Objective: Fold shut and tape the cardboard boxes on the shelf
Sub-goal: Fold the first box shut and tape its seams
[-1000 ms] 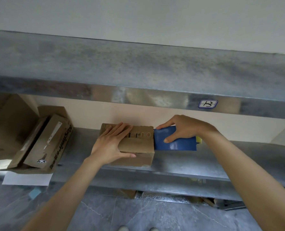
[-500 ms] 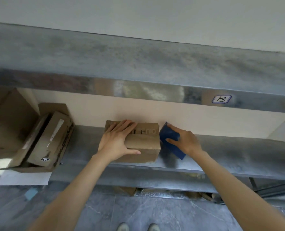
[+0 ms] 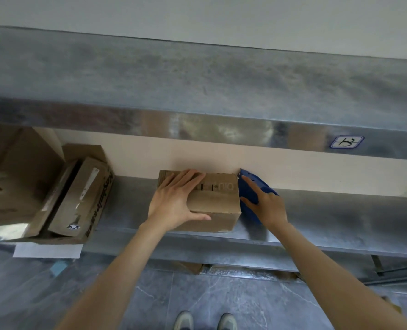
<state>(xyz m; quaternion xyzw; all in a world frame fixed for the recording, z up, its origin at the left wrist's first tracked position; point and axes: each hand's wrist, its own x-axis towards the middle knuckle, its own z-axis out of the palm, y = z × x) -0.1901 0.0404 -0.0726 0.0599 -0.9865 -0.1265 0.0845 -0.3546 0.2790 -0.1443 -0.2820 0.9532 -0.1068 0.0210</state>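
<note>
Head view: small box (image 3: 212, 203) on shelf (image 3: 340, 222), flaps shut, contents hidden; left hand (image 3: 173, 201) flat on top, fingers straight. Right hand (image 3: 266, 206) grips blue tape dispenser (image 3: 254, 184) touching box's right side. Two other boxes (image 3: 78, 198) far left.

Matt cardboard box (image 3: 213, 201) on dull, smudged metal shelf (image 3: 340, 217).

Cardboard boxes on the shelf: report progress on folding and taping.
Done: flaps of the small box folded shut, left hand pressing them flat. In hand: the right hand holds the blue tape dispenser at its right edge. Left: taping it, then the boxes at left.
</note>
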